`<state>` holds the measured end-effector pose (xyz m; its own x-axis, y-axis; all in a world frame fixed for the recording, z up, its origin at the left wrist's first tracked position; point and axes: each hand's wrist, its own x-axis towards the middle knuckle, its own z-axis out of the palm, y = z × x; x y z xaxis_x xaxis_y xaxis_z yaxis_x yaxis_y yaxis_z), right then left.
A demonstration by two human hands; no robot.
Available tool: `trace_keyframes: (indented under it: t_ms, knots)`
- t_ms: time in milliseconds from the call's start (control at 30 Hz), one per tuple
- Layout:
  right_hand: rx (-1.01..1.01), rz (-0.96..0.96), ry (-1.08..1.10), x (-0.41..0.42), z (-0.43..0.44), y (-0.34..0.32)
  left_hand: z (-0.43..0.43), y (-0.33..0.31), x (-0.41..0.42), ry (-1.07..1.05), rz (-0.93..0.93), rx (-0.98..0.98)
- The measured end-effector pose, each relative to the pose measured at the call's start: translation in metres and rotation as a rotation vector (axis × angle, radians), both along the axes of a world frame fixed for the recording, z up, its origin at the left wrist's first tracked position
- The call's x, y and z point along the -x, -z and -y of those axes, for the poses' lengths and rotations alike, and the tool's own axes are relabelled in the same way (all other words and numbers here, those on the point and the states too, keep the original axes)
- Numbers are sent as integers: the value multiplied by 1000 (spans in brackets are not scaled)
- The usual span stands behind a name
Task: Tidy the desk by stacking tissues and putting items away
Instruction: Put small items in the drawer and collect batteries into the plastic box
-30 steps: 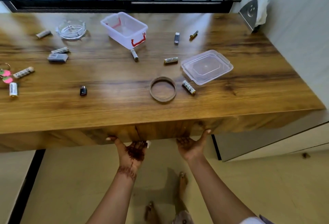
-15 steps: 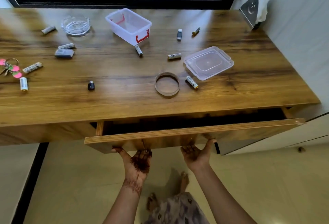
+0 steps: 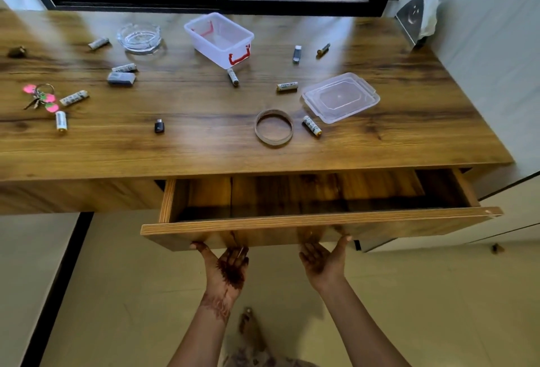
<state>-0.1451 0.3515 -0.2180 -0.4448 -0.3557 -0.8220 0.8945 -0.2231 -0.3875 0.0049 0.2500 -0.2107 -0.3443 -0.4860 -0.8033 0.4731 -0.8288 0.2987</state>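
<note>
Head view: left hand (image 3: 226,264) and right hand (image 3: 323,261) grip the front of the open, empty drawer (image 3: 292,197) at 6 o'clock. Nothing is put away yet. Batteries (image 3: 312,125) and keys (image 3: 41,98) lie scattered across the counter (image 3: 190,109), and the tissues (image 3: 431,1) sit at 1 o'clock.

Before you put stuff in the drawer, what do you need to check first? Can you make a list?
1. Drawer open enough: ok, its wooden bottom shows.
2. Hands free: not ok, left hand and right hand both hold the drawer's front.
3. Box open: ok, its lid lies apart on the desk.
4. Nearest thing to grab: ok, a battery lies beside the tape ring.
5. Tissues to stack: cannot tell, only a white sheet behind the holder by the wall.
</note>
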Motion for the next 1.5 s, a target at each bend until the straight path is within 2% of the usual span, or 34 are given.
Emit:
trace_keyframes:
  t_ms: [33,100,167,200,267,300,367,433,500,600,700,833,1033,1500]
  knots:
    - [-101,-106,-93,-4,-4,-4,-6,-4,0,78,86,52]
    - [-327,-450,-294,-16,-15,-15,-25,-17,5,207,402,270]
    - [-489,-957,-444,-28,-26,-26,-43,-25,7,242,836,667]
    - [-519,-1250,-473,-32,-29,-32,-49,-27,8,227,993,896]
    - [-515,-1798,-477,-32,-29,-41,-51,-31,5,202,1179,1293]
    - [-520,-2003,-481,-29,-25,-45,-46,-34,2,225,1244,1460]
    - [-605,-2202,-552,-19,-12,-53,-27,-38,-1,394,1360,1724]
    - [-755,-2226,-735,-11,-1,-59,-6,-44,-3,630,1482,1840]
    - [-923,-2193,-968,-7,3,-60,8,-48,-8,836,1551,1867]
    - [-1022,-2161,-1117,-8,-1,-58,9,-48,-18,994,1562,1875]
    - [-1048,-2157,-1112,-9,-2,-61,5,-54,-18,997,1546,1836]
    - [-976,-2125,-1138,-12,-5,-66,-1,-57,-19,1015,1547,1810]
    - [-1049,-2125,-1162,-21,-21,-68,-13,-55,-33,1042,1617,1865]
    - [-988,-2004,-1227,-59,-73,-70,-66,-52,-68,1073,1604,1819]
